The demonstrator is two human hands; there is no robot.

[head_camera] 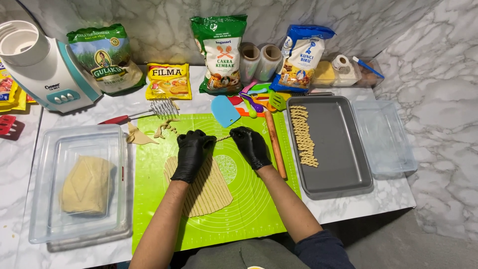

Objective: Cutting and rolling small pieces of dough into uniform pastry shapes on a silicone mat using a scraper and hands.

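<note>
White marble tabletop: green silicone mat, grey baking tray, clear container, clear lid, blender base, bags along wall.

Walls: white grey-veined marble-pattern wall panels behind and at right, meeting in a corner.
Furniture: white marble-pattern rectangular tabletop.
Floor: grey floor strip, lower right.
Light: even, soft shadows.

I see a thin pale dough strip stretched almost level between my two hands, its ends pinched in the fingertips, just above the green mat. Below it lies the flat rolled dough sheet, beige, scored into narrow parallel strips.
</note>
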